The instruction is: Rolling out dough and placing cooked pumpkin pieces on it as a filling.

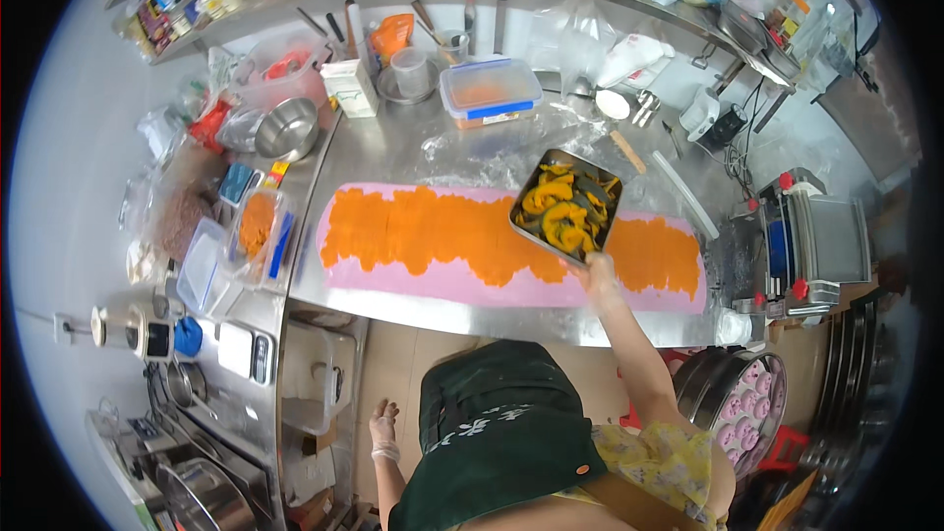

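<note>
My right hand (598,281) grips the near corner of a square metal tray (562,255), held over the work table. In the tray lie cut pieces of pumpkin (570,226), orange flesh with dark green skin. Beneath the tray stretches a long pink sheet of dough (452,287), with a ragged layer of orange paste (433,231) over most of it; the tray hides part of both. My left hand (384,428), in a thin clear glove, hangs low beside my dark green apron (501,403), away from the table, empty with its fingers apart.
Behind the dough stands a lidded plastic box (489,93) on the floured steel table (393,152). A rolling machine (811,241) is at the right end. Left are a box of orange paste (258,226) and a scale (244,352). A steamer of pink buns (749,408) stands lower right.
</note>
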`<state>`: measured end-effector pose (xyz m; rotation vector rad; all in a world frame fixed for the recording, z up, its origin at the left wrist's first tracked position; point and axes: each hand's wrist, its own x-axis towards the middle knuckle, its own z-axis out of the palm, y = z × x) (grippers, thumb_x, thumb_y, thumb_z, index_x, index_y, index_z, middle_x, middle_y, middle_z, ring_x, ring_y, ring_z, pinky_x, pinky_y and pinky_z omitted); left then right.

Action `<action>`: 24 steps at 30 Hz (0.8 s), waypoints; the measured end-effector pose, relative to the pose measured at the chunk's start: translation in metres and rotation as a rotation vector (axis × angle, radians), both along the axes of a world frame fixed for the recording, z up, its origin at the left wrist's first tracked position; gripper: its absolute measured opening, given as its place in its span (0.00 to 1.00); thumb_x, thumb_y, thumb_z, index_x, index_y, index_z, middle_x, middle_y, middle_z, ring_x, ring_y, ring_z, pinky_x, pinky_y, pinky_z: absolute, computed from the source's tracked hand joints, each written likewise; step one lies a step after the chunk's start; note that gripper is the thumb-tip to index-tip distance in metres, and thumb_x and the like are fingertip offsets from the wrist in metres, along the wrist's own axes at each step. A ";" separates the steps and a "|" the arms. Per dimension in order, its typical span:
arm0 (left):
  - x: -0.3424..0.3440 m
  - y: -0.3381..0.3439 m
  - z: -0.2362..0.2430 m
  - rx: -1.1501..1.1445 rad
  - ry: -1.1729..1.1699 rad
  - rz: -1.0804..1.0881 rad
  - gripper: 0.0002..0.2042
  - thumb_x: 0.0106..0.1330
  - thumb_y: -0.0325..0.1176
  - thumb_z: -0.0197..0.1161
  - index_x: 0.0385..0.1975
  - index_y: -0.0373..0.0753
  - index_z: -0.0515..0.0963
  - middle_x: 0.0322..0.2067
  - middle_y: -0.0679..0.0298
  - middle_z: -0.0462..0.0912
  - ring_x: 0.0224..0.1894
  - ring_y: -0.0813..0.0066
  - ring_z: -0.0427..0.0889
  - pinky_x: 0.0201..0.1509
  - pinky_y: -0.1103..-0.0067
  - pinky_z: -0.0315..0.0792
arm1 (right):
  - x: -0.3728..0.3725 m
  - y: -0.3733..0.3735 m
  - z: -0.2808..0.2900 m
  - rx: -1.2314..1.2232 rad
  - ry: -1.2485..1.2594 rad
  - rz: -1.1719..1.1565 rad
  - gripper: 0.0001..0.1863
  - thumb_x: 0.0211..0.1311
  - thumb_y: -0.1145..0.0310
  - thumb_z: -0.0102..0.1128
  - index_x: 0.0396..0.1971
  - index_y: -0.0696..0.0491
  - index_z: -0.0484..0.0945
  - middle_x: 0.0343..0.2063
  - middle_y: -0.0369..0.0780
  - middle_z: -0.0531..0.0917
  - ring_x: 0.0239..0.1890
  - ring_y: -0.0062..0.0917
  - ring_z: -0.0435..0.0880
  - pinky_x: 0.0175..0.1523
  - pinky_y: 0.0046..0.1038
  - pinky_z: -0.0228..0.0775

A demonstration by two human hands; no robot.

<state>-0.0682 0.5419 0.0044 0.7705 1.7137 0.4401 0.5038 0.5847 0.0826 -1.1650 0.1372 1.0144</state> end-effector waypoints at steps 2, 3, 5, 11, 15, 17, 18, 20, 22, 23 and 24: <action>0.031 0.032 0.021 0.025 -0.018 -0.043 0.21 0.69 0.34 0.57 0.60 0.31 0.71 0.47 0.53 0.83 0.49 0.66 0.82 0.53 0.77 0.72 | 0.023 0.049 -0.029 -0.021 0.013 -0.062 0.21 0.53 0.82 0.38 0.48 0.69 0.71 0.51 0.50 0.75 0.48 0.45 0.81 0.47 0.43 0.83; 0.037 0.049 0.026 0.028 -0.010 -0.040 0.21 0.69 0.34 0.57 0.60 0.31 0.71 0.47 0.53 0.83 0.49 0.66 0.82 0.53 0.77 0.72 | 0.026 0.081 -0.033 -0.042 0.096 -0.117 0.20 0.55 0.81 0.40 0.48 0.65 0.72 0.51 0.48 0.75 0.46 0.42 0.82 0.44 0.39 0.82; 0.051 0.092 0.032 0.182 -0.043 -0.077 0.20 0.71 0.31 0.55 0.59 0.29 0.71 0.47 0.52 0.82 0.49 0.65 0.81 0.56 0.75 0.71 | 0.029 0.131 -0.059 -0.053 0.175 -0.185 0.19 0.56 0.79 0.42 0.48 0.62 0.73 0.52 0.46 0.75 0.44 0.39 0.84 0.42 0.34 0.82; 0.181 0.278 0.072 0.377 -0.110 -0.172 0.17 0.72 0.26 0.50 0.58 0.29 0.72 0.48 0.54 0.82 0.51 0.69 0.79 0.59 0.75 0.70 | -0.001 0.236 -0.069 -0.234 0.181 -0.561 0.17 0.59 0.73 0.45 0.48 0.55 0.72 0.39 0.36 0.80 0.49 0.29 0.83 0.56 0.29 0.71; 0.298 0.375 0.091 0.416 -0.184 -0.476 0.15 0.72 0.28 0.52 0.56 0.32 0.74 0.45 0.60 0.82 0.49 0.74 0.79 0.57 0.79 0.69 | 0.023 0.195 -0.065 -0.347 0.181 0.115 0.19 0.58 0.72 0.50 0.50 0.58 0.73 0.41 0.42 0.83 0.48 0.28 0.83 0.54 0.32 0.74; 0.347 0.421 0.081 0.389 -0.234 -0.473 0.16 0.72 0.30 0.54 0.56 0.32 0.74 0.45 0.60 0.82 0.49 0.75 0.79 0.55 0.80 0.69 | 0.056 0.200 -0.042 -0.331 0.013 0.187 0.16 0.59 0.70 0.50 0.46 0.57 0.76 0.36 0.40 0.84 0.42 0.27 0.84 0.49 0.30 0.75; 0.370 0.445 0.074 0.405 -0.209 -0.488 0.18 0.70 0.33 0.58 0.56 0.32 0.74 0.45 0.59 0.82 0.49 0.74 0.78 0.54 0.79 0.70 | 0.067 0.207 -0.021 -0.311 -0.153 0.258 0.13 0.60 0.68 0.51 0.41 0.56 0.78 0.32 0.38 0.84 0.35 0.25 0.85 0.43 0.28 0.76; 0.437 0.481 0.048 0.414 -0.205 -0.488 0.23 0.65 0.38 0.65 0.55 0.31 0.74 0.44 0.57 0.82 0.47 0.72 0.79 0.52 0.78 0.71 | 0.118 0.227 -0.012 -0.149 -0.632 -0.006 0.09 0.66 0.71 0.50 0.35 0.58 0.79 0.26 0.36 0.82 0.28 0.20 0.81 0.34 0.22 0.71; 0.478 0.528 -0.005 0.438 -0.189 -0.442 0.26 0.63 0.41 0.67 0.55 0.31 0.73 0.43 0.57 0.82 0.45 0.71 0.79 0.50 0.77 0.72 | 0.166 0.278 -0.022 -0.420 -1.008 -0.022 0.13 0.65 0.64 0.57 0.37 0.61 0.79 0.26 0.39 0.81 0.30 0.24 0.78 0.38 0.25 0.70; 0.473 0.566 -0.043 0.331 -0.189 -0.400 0.26 0.61 0.42 0.69 0.53 0.30 0.73 0.42 0.57 0.82 0.43 0.71 0.79 0.49 0.77 0.72 | 0.174 0.316 -0.045 -0.366 -0.998 -0.001 0.13 0.65 0.64 0.57 0.37 0.61 0.79 0.26 0.39 0.81 0.30 0.24 0.78 0.38 0.25 0.70; 0.480 0.587 -0.068 0.203 -0.218 -0.378 0.27 0.59 0.43 0.71 0.51 0.30 0.73 0.41 0.57 0.81 0.42 0.70 0.79 0.47 0.78 0.72 | 0.192 0.339 -0.072 -0.439 -1.077 0.074 0.17 0.65 0.61 0.58 0.42 0.62 0.78 0.30 0.39 0.82 0.31 0.25 0.79 0.40 0.26 0.71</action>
